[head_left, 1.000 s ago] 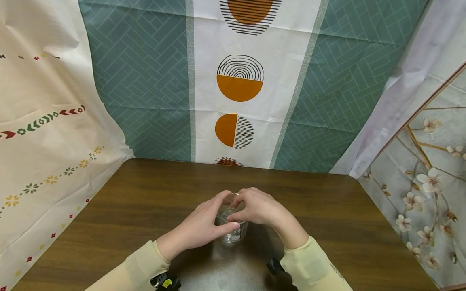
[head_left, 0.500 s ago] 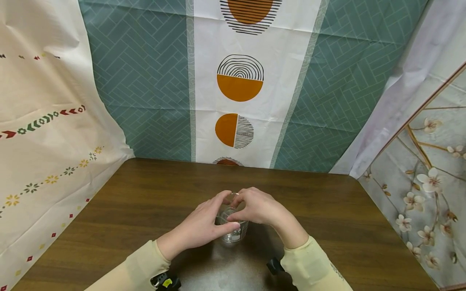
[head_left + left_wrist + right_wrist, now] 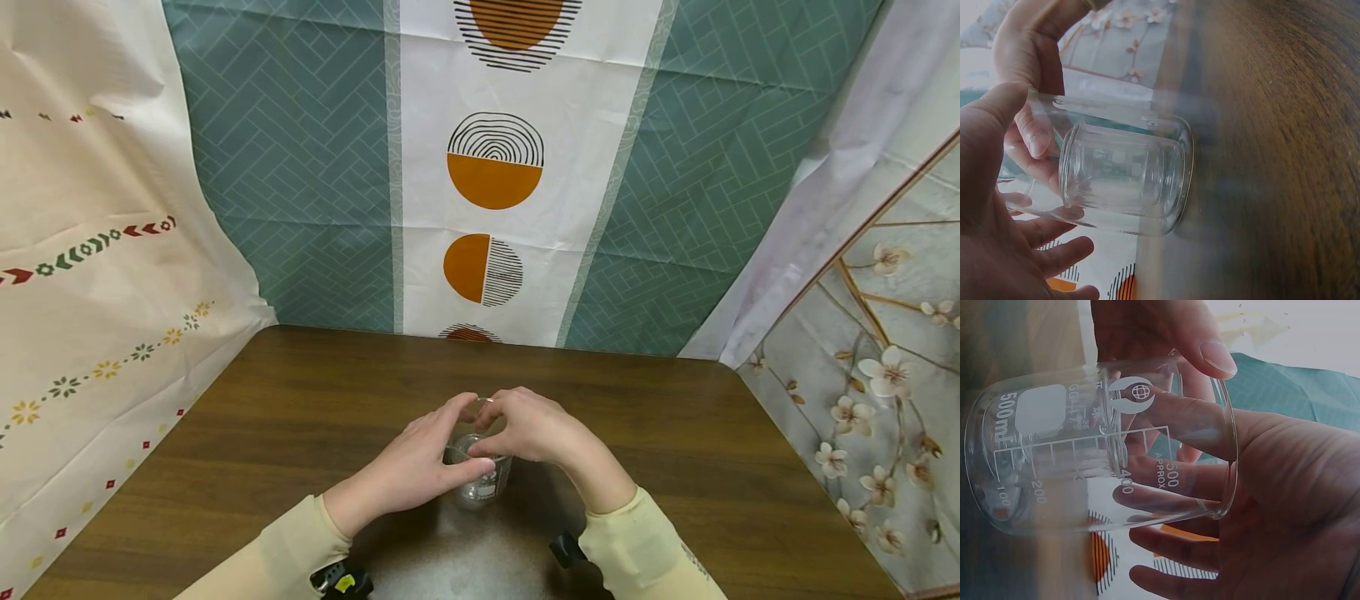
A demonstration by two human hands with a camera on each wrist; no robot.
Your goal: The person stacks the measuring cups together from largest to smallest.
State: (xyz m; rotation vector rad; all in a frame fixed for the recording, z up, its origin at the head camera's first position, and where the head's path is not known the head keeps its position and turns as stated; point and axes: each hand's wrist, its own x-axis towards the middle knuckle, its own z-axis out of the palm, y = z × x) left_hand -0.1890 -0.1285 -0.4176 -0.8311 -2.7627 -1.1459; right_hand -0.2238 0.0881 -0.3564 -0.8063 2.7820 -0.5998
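A clear glass beaker [image 3: 1041, 412] with white 500 ml markings stands upright on the table. My left hand [image 3: 412, 467] holds it around the upper wall, thumb on the near side and fingers on the far side. Inside, at the bottom, sits a smaller glass beaker [image 3: 1125, 165]. From the right, my right hand [image 3: 536, 429] reaches down into the large beaker. In the left wrist view its thumb hangs just above the small beaker's rim, a fingertip right at that rim. Other right-hand fingers [image 3: 1172, 544] extend past the outside of the large beaker.
The brown wooden table [image 3: 300, 400] spreads around the hands. Behind it hangs a green and white cloth [image 3: 322, 167], with a cream patterned cloth [image 3: 90, 292] at the left and a floral one [image 3: 885, 417] at the right. Black wrist straps [image 3: 341, 579] sit below the sleeves.
The small beaker has sunk slightly lower inside the large one since half a second ago. Both hands and the large beaker keep their places.
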